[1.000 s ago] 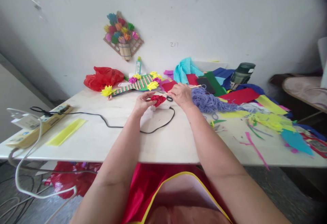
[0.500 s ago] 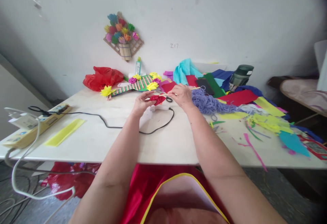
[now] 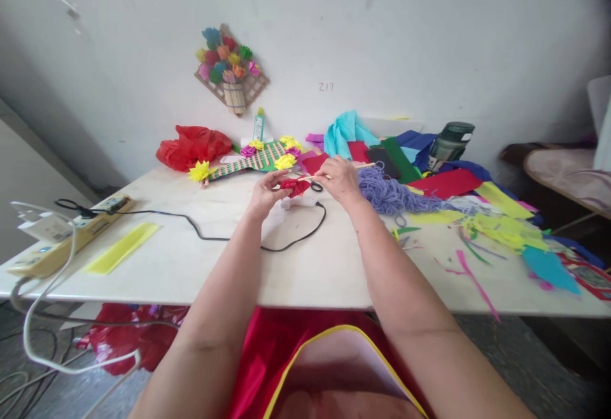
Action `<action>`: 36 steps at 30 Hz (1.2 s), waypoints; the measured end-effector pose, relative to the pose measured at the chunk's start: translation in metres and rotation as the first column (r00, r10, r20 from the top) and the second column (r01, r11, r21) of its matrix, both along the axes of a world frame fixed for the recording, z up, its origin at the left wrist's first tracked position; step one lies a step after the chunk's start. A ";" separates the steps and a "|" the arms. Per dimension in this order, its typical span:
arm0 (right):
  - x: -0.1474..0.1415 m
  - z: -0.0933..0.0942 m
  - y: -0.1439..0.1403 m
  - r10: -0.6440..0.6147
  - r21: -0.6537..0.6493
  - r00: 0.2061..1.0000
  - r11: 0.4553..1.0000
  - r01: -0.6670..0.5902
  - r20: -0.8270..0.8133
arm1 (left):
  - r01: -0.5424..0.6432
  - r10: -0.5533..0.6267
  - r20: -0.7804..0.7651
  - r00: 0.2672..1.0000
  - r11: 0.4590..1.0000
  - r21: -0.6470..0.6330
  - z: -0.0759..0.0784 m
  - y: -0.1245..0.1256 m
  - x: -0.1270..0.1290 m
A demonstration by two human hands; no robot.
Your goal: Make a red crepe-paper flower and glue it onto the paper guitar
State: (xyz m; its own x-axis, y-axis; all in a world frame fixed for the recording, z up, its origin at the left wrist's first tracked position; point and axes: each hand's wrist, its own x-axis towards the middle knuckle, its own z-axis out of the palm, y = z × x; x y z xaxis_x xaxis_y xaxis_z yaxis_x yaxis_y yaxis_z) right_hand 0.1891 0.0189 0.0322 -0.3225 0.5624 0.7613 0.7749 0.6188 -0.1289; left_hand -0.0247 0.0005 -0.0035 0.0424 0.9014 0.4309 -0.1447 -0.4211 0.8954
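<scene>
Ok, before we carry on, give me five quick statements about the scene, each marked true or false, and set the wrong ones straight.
1. The left hand holds some bunched red paper. True.
2. The right hand rests on the purple yarn. False: the right hand grips a thin stick, and the yarn lies to the right of that hand.
3. The bouquet hangs on the wall. True.
4. The yellow strip at the left is on the floor. False: the yellow strip lies on the table, beside the power strip.
5. The dark bottle is to the right of the yarn. True.
</scene>
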 end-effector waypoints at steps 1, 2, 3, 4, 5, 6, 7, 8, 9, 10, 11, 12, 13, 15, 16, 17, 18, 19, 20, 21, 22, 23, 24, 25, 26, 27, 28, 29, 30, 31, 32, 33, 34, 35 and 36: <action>0.000 0.000 -0.001 -0.003 -0.001 1.000 1.000 0.003 0.000 | 0.003 -0.003 0.002 1.000 1.000 0.000 0.000 0.000 0.000; -0.001 0.001 -0.001 -0.006 -0.003 1.000 1.000 0.006 0.001 | 0.007 -0.007 0.007 1.000 1.000 0.000 0.000 0.000 0.000; -0.001 0.001 -0.002 -0.011 -0.005 1.000 1.000 0.011 0.003 | 0.012 -0.012 0.015 1.000 1.000 0.000 0.000 0.001 0.000; -0.001 0.002 -0.003 -0.016 -0.006 1.000 1.000 0.016 0.006 | 0.017 -0.017 0.023 1.000 1.000 -0.002 0.000 0.001 0.000; -0.002 0.002 -0.004 -0.021 -0.005 1.000 1.000 0.021 0.008 | 0.022 -0.022 0.033 0.999 1.000 -0.005 0.000 0.001 0.000; -0.002 0.002 -0.005 -0.025 -0.004 1.000 1.000 0.025 0.012 | 0.026 -0.025 0.041 0.999 1.000 -0.008 0.000 0.002 0.000; -0.002 0.003 -0.005 -0.027 -0.003 1.000 1.000 0.027 0.015 | 0.029 -0.029 0.049 0.998 1.000 -0.010 0.000 0.002 0.000; -0.002 0.003 -0.006 -0.028 -0.001 0.999 1.000 0.028 0.020 | 0.032 -0.031 0.056 0.998 0.999 -0.011 0.000 0.002 0.000; -0.003 0.004 -0.006 -0.026 0.001 0.999 1.000 0.026 0.023 | 0.035 -0.034 0.061 0.998 0.999 -0.009 0.000 0.002 0.000; -0.003 0.004 -0.006 -0.023 0.002 0.999 1.000 0.023 0.026 | 0.038 -0.037 0.064 0.997 0.999 -0.004 0.000 0.002 0.000; -0.003 0.004 -0.006 -0.018 0.003 0.999 1.000 0.018 0.027 | 0.040 -0.040 0.065 0.997 0.999 0.001 0.000 0.002 0.000; -0.003 0.003 -0.006 -0.011 0.003 1.000 1.000 0.011 0.028 | 0.042 -0.042 0.063 0.997 0.999 0.007 0.000 0.002 0.000; -0.003 0.003 -0.006 -0.001 0.001 1.000 1.000 0.001 0.027 | 0.042 -0.042 0.059 0.997 0.999 0.011 0.000 0.002 0.000; -0.003 0.002 -0.006 0.018 -0.014 1.000 1.000 -0.018 0.022 | 0.035 -0.036 0.049 0.998 0.999 0.016 0.000 0.002 0.000; -0.003 0.001 -0.007 0.028 -0.028 0.999 0.999 -0.027 0.022 | 0.028 -0.029 0.043 0.999 0.999 0.019 0.000 0.001 0.000; -0.003 0.001 -0.008 0.035 -0.043 0.999 0.998 -0.034 0.023 | 0.020 -0.021 0.038 0.999 1.000 0.022 0.000 0.001 0.000; -0.003 0.001 -0.008 0.041 -0.058 0.999 0.998 -0.039 0.029 | 0.013 -0.014 0.034 0.999 1.000 0.024 0.000 0.001 0.000; -0.003 0.001 -0.009 0.045 -0.070 0.998 0.997 -0.042 0.037 | 0.008 -0.009 0.030 1.000 1.000 0.025 0.000 0.001 0.000; -0.003 0.001 -0.010 0.045 -0.078 0.998 0.996 -0.041 0.046 | 0.004 -0.004 0.027 1.000 1.000 0.025 0.000 0.001 0.000; -0.003 0.002 -0.010 0.042 -0.083 0.998 0.996 -0.037 0.056 | 0.001 -0.001 0.025 1.000 1.000 0.025 -0.001 0.001 0.000; -0.003 0.003 -0.011 0.034 -0.084 0.997 0.996 -0.028 0.064 | -0.001 0.000 0.022 1.000 1.000 0.026 -0.001 0.002 0.000; -0.003 0.003 -0.012 0.024 -0.084 0.997 0.996 -0.018 0.072 | -0.002 0.001 0.019 1.000 1.000 0.028 -0.001 0.002 0.001; -0.004 0.004 -0.013 0.015 -0.081 0.997 0.997 -0.009 0.081 | -0.003 0.002 0.016 1.000 1.000 0.030 -0.001 0.002 0.001; -0.004 0.006 -0.013 0.008 -0.077 0.996 0.997 -0.001 0.091 | -0.003 0.002 0.014 1.000 0.999 0.032 -0.001 0.002 0.001; -0.005 0.007 -0.014 0.005 -0.072 0.995 0.997 0.003 0.103 | -0.003 0.002 0.013 1.000 0.999 0.032 -0.001 0.002 0.001; -0.005 0.008 -0.015 0.003 -0.067 0.993 0.998 0.005 0.116 | -0.003 0.003 0.012 1.000 1.000 0.029 -0.001 0.002 0.001; -0.006 0.009 -0.016 0.001 -0.062 0.992 0.998 0.007 0.128 | -0.004 0.004 0.012 1.000 1.000 0.026 -0.001 0.002 0.001; -0.006 0.010 -0.017 -0.002 -0.059 0.991 0.998 0.011 0.137 | -0.006 0.006 0.014 1.000 1.000 0.022 -0.001 0.001 0.001; -0.006 0.011 -0.018 -0.007 -0.057 0.990 0.998 0.015 0.141 | -0.007 0.006 0.019 1.000 1.000 0.020 0.000 0.001 0.001; -0.006 0.011 -0.019 -0.011 -0.055 0.990 0.998 0.019 0.140 | -0.008 0.007 0.024 1.000 1.000 0.020 0.000 0.001 0.001; -0.006 0.011 -0.019 -0.014 -0.054 0.991 0.998 0.021 0.133 | -0.009 0.009 0.029 1.000 1.000 0.022 0.000 0.001 0.001; -0.006 0.011 -0.018 -0.012 -0.053 0.992 0.998 0.019 0.123 | -0.011 0.010 0.034 0.999 1.000 0.025 0.000 0.000 0.001; -0.005 0.011 -0.018 -0.008 -0.053 0.994 0.998 0.014 0.111 | -0.014 0.013 0.037 0.999 1.000 0.028 0.000 0.000 0.001; -0.004 0.010 -0.016 -0.001 -0.054 0.995 0.999 0.007 0.100 | -0.019 0.018 0.039 0.999 0.999 0.030 0.000 0.001 0.001; -0.003 0.009 -0.015 0.003 -0.054 0.996 0.999 0.001 0.090 | -0.025 0.024 0.041 0.999 0.999 0.031 0.000 0.001 0.001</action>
